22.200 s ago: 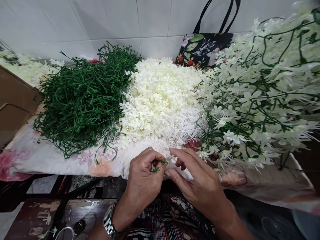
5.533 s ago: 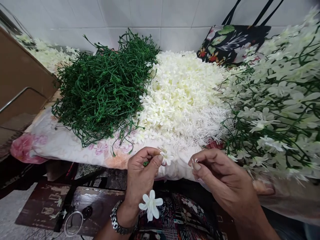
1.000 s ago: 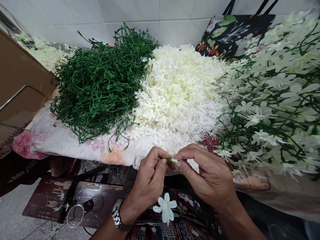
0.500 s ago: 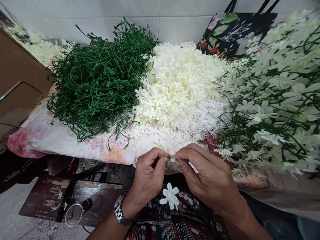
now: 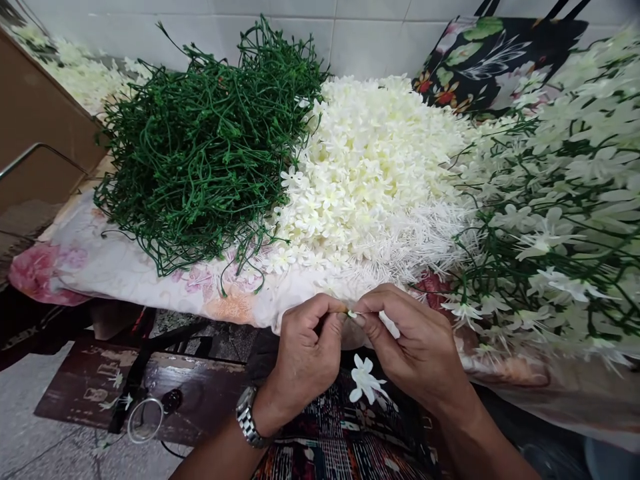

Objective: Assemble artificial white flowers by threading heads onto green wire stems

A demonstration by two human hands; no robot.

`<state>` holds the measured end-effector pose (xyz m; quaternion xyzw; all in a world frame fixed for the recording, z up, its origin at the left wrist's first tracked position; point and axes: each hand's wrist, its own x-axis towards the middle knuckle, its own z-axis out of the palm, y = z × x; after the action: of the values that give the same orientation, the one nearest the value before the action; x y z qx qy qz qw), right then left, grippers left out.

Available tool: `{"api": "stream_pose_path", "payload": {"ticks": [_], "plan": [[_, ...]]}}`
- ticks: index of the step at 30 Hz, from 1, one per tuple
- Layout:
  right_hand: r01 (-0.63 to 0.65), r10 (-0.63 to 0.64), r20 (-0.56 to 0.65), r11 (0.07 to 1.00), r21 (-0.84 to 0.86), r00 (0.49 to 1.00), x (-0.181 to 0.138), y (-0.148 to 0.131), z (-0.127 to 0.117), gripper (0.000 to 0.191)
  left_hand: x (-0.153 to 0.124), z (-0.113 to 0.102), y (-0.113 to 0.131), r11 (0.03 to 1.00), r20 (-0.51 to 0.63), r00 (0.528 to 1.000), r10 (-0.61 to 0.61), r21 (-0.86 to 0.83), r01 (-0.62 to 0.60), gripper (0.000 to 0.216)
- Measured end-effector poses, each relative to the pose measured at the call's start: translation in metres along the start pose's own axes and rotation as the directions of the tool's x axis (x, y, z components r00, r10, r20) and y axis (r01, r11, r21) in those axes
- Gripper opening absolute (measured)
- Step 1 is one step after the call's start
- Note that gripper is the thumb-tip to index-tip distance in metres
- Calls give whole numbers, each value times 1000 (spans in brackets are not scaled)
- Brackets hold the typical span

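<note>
My left hand (image 5: 309, 347) pinches the tip of a green plastic flower stem (image 5: 347, 312) between thumb and forefinger. Facing it, my right hand (image 5: 414, 343) has its thumb and forefinger closed on a small white flower piece (image 5: 353, 315), which touches the stem tip. Most of that piece is hidden by my fingers. Below, between both hands, hangs a white artificial flower (image 5: 367, 380); what it is attached to is hidden. Just beyond my hands lie a heap of loose white blossoms (image 5: 370, 153) and a pile of thin white stamens (image 5: 425, 240).
Green stems (image 5: 200, 160) form a tangled heap at the left. Assembled flower sprays (image 5: 560, 233) fill the right side. A floral cloth (image 5: 135, 287) covers the table. Also around are a black floral bag (image 5: 495, 63), a cardboard box (image 5: 40, 120) and a brown bench (image 5: 200, 393).
The view has shifted slightly, so my hands appear a little further right. The hanging white flower has swung and turned. Both hands keep their pinch.
</note>
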<state>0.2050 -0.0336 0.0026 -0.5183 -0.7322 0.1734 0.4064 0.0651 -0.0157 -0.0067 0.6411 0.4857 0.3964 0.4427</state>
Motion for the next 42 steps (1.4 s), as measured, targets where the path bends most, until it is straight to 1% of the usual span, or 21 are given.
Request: {"api": "stream_pose_path", "payload": {"ticks": [5,9,13,17,19,21,24,27,28,30,33,36,39,42], "plan": [[-10,9,11,1000,10,1000,-1,1,3,11,1,1,-2,999,-7,1000,29,21,-29,18],[-15,15,-3,999,49,1000,0,1,7,13,0,3,-1,1000,-15,1000,3,4,-3,17],[2,1,-37,997,72,999,-1,1,12,11,0,4,1,999,-28,999,-27,-29,26,18],[0,4,-48,996,85,999,1,1,11,11,1,3,0,987,-26,996,-90,-136,85,16],[0,3,-39,996,90,999,2,1,9,9,2,1,-1,971,0,992,-122,-209,120,15],[-5,6,-4,996,94,1000,3,1,6,5,3,-1,-2,949,33,987,-155,-271,158,14],[-10,5,58,996,83,998,3,2,0,13,5,-3,-3,924,50,982,-185,-332,191,14],[3,-7,67,998,58,998,1,1,-6,24,5,-4,-3,917,52,983,-174,-355,181,13],[4,-6,47,999,44,999,0,1,-7,27,4,-4,-2,918,53,984,-168,-356,175,13],[17,-17,-17,1000,5,1000,-1,0,-9,25,4,-4,-1,925,56,986,-159,-341,169,14],[86,-89,-70,995,-47,994,0,-1,-8,14,2,-4,0,946,47,990,-135,-291,143,14],[130,-131,-41,991,-36,991,0,1,-5,10,2,-4,0,965,34,994,-102,-239,107,13],[103,-103,-14,995,-20,995,0,3,-3,11,1,-3,-2,979,32,996,-81,-187,86,12],[73,-73,-1,997,-19,997,0,6,0,10,0,-1,-3,981,22,996,-82,-173,84,13]]}}
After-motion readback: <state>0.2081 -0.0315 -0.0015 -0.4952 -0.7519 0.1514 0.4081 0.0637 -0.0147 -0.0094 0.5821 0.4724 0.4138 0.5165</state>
